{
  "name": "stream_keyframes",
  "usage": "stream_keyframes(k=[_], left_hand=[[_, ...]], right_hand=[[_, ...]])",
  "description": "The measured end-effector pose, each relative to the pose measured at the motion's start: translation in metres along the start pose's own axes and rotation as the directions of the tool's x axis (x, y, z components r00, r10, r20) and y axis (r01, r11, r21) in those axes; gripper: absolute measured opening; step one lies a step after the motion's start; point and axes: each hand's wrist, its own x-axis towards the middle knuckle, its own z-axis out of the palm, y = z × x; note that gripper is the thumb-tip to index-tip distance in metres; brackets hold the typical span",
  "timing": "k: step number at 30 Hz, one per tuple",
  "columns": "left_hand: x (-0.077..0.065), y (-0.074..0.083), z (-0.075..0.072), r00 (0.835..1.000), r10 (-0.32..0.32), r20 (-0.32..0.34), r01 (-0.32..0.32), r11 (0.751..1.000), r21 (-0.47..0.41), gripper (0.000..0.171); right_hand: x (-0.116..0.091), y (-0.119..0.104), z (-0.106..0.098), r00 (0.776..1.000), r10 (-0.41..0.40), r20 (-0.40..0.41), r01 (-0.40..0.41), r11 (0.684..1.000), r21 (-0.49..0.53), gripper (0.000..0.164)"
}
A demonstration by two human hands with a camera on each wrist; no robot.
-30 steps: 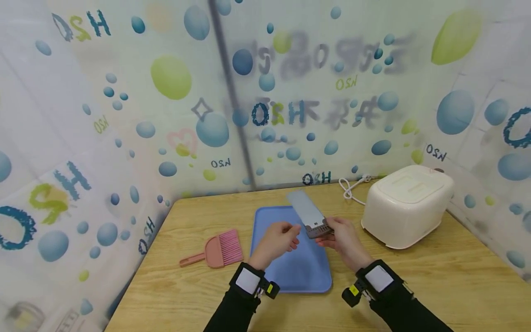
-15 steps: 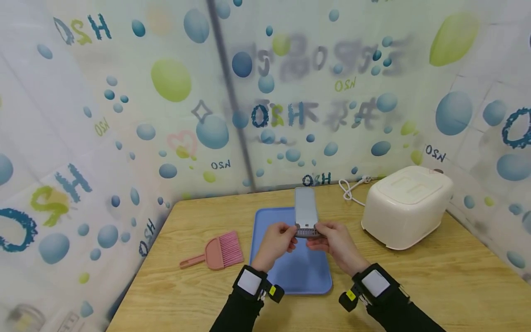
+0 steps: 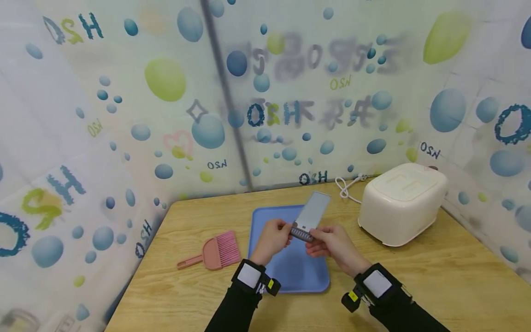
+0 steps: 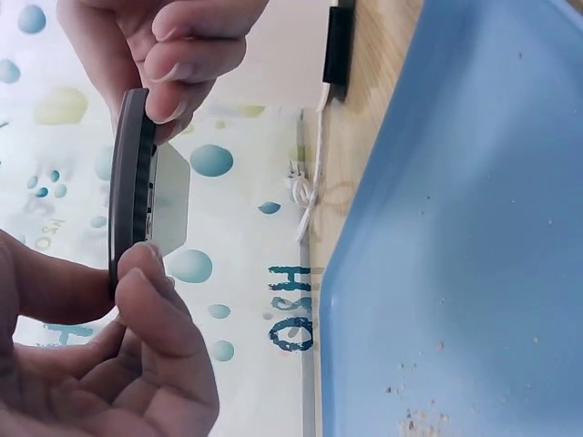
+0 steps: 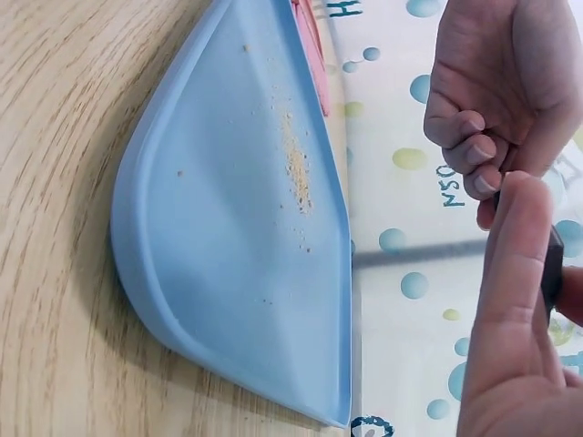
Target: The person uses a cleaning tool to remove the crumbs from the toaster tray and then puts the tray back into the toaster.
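A crumb tray [image 3: 314, 210], a flat pale grey plate with a dark slotted end, is held above the blue tray [image 3: 298, 279]. My left hand [image 3: 269, 240] pinches the left corner of the dark end. At its right corner my right hand [image 3: 338, 246] pinches it between thumb and fingers. The plate points away from me and leans to the right in the head view. Edge-on in the left wrist view, the crumb tray's dark end [image 4: 133, 182] spans between both hands. Fingers hide much of it in the right wrist view.
Fine crumbs [image 5: 296, 173] lie scattered in the blue tray. A pink dustpan and brush [image 3: 212, 253] rests on the wooden table to its left. At the right stands a white toaster [image 3: 400, 207], its white cord [image 3: 346, 190] behind it. A patterned curtain surrounds the table.
My left hand has taken hold of the crumb tray's left corner, which only the right hand held before. The plate has swung from leaning left, through straight, to leaning right.
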Motion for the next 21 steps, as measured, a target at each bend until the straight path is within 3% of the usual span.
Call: stream_keyframes(k=[7, 12, 21], left_hand=[[0.011, -0.004, 0.004, 0.996, -0.004, 0.084, 0.001, 0.999, 0.037, 0.017], [0.019, -0.004, 0.007, 0.988, -0.017, 0.156, -0.003, 0.992, 0.128, 0.017], [0.028, -0.001, 0.02, 0.951, -0.033, 0.307, -0.028, 0.981, 0.192, 0.019]], right_hand=[[-0.006, 0.003, -0.006, 0.998, 0.043, 0.041, -0.043, 0.999, 0.017, 0.036], [-0.011, 0.007, -0.01, 0.992, 0.107, 0.061, -0.109, 0.993, 0.036, 0.035], [-0.021, 0.019, -0.025, 0.987, 0.163, 0.003, -0.163, 0.986, 0.022, 0.031]])
